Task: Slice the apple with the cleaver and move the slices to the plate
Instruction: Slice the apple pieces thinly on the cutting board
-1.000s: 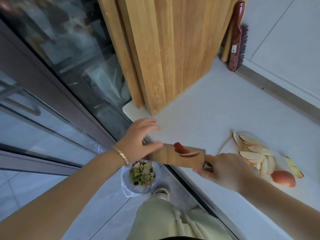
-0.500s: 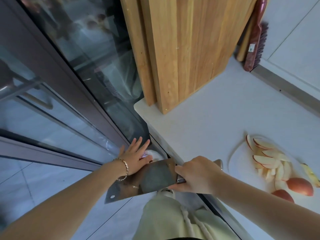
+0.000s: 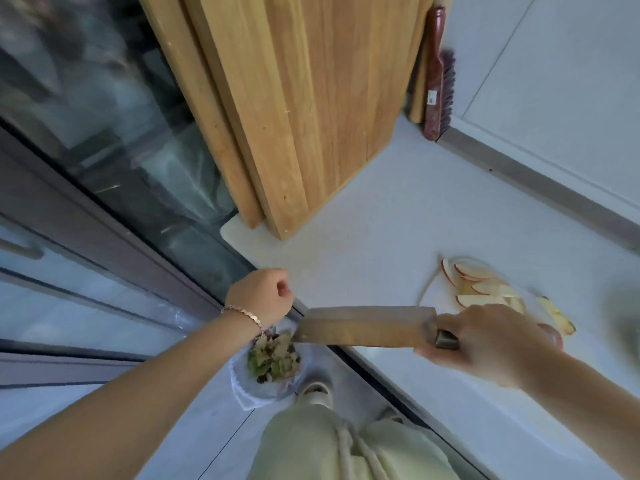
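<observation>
Right hand [image 3: 485, 344] has a firm grip around the cleaver [image 3: 363, 325] handle, blade level over the table [image 3: 381, 220] edge, lower centre. Left hand [image 3: 259, 297] is curled into a loose fist, holding nothing. Apple slices [image 3: 481, 289] lie on the plate [image 3: 425, 287], right of frame.

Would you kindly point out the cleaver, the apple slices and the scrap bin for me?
cleaver [image 3: 363, 325], head view, middle of the flat blade.
apple slices [image 3: 485, 300], head view, pale flesh of one slice.
scrap bin [image 3: 240, 386], head view, white liner at its rim.
</observation>
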A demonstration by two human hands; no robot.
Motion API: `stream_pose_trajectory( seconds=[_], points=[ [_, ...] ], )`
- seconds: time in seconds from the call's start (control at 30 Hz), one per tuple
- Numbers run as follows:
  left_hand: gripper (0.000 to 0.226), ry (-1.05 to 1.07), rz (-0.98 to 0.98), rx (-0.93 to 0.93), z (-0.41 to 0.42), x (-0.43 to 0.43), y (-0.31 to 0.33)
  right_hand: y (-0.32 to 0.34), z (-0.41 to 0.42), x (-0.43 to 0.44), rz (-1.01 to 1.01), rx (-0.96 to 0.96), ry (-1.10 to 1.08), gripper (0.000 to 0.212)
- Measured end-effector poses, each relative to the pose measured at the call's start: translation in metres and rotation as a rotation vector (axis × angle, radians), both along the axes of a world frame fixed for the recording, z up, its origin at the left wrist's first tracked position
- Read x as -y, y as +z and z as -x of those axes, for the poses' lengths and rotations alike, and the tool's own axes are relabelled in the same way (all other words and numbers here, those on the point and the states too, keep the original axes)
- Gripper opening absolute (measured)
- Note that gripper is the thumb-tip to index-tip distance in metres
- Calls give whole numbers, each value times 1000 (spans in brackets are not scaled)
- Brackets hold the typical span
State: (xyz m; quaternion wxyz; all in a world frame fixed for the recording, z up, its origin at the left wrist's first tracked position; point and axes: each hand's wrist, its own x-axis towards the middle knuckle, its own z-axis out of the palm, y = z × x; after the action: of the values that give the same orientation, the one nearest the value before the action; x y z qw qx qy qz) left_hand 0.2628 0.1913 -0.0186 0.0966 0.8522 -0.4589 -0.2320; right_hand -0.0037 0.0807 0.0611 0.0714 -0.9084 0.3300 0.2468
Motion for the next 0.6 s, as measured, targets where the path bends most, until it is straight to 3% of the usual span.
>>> stream_pose_trajectory(
  seconds=[0.07,0.2,0.43,0.6],
  points=[
    [16,-6,71,18,10,9,14,2,15,6,5,35,-170,51],
    [12,-216,208,6,82,70,36,9,97,20,36,164,-673,46],
    [14,-552,113,9,236,140,25,-4,208,36,111,444,-1084,56],
    [24,-826,47,194,328,208,-19,-18,267,51,67,496,-1208,57]
  ],
)
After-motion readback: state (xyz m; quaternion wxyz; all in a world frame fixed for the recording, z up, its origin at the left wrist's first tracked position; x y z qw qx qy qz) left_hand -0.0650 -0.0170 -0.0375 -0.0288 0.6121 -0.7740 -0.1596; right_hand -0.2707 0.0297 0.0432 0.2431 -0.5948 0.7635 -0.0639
